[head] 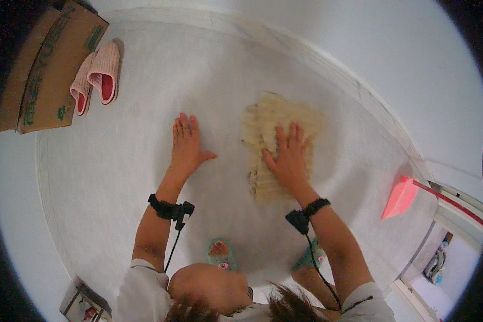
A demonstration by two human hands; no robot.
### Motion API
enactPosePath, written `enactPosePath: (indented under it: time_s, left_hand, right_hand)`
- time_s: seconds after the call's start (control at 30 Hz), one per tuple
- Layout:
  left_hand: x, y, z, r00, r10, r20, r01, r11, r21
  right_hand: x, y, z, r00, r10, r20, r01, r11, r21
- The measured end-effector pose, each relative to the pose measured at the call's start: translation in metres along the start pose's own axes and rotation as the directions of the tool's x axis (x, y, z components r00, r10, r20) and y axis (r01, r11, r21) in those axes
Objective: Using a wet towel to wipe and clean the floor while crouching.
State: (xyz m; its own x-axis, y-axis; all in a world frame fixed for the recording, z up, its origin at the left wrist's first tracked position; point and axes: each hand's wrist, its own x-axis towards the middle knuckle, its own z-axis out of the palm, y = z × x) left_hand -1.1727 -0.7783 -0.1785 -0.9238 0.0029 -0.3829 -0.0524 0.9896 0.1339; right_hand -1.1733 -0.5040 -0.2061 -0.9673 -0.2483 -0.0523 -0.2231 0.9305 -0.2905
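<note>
My right hand point(290, 157) lies spread on a yellowish cloth point(281, 108) on the pale floor. The cloth is rumpled along its left side and somewhat blurred. To the left, my left hand point(186, 145) is held with its thumb out and nothing in it; whether its palm touches the floor is hard to tell. Each forearm wears a black strap with a small device, the left device point(182, 215) and the right device point(298, 220), both trailing a cable. Below them show my green sandals point(221, 255).
A pair of pink slippers point(104, 66) rests against a cardboard box point(54, 76) at upper left. A pink dustpan point(401, 197) with a red handle stands by the wall at right, near a doorway. Part of a small framed object point(84, 304) shows at lower left.
</note>
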Motion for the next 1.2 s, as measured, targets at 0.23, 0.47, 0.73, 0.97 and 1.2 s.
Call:
enactPosePath:
  time_s: [0.23,0.47,0.73,0.97,1.2]
  left_hand:
    - [0.011,-0.009,0.008,0.996,-0.050,0.067,0.045,0.996,0.072]
    - [0.019,-0.013,0.028,0.999,-0.038,-0.025,0.042,0.983,0.181]
    - [0.021,-0.007,0.016,0.999,-0.043,0.022,0.041,0.993,0.108]
    - [0.012,-0.049,0.046,0.999,0.023,-0.023,-0.019,0.987,0.161]
    - [0.008,-0.053,0.062,0.992,0.126,0.004,-0.125,0.983,0.135]
  right_hand:
    - [0.195,-0.086,0.050,0.870,-0.443,-0.216,0.448,0.894,-0.026]
    - [0.313,-0.167,0.078,0.773,-0.566,-0.285,0.585,0.811,-0.021]
    - [0.313,-0.140,0.086,0.837,-0.389,-0.384,0.501,0.827,0.255]
    - [0.220,-0.001,0.023,0.878,-0.447,-0.171,0.473,0.863,0.174]
    - [0.085,0.196,-0.037,0.974,-0.212,-0.080,0.223,0.962,0.157]
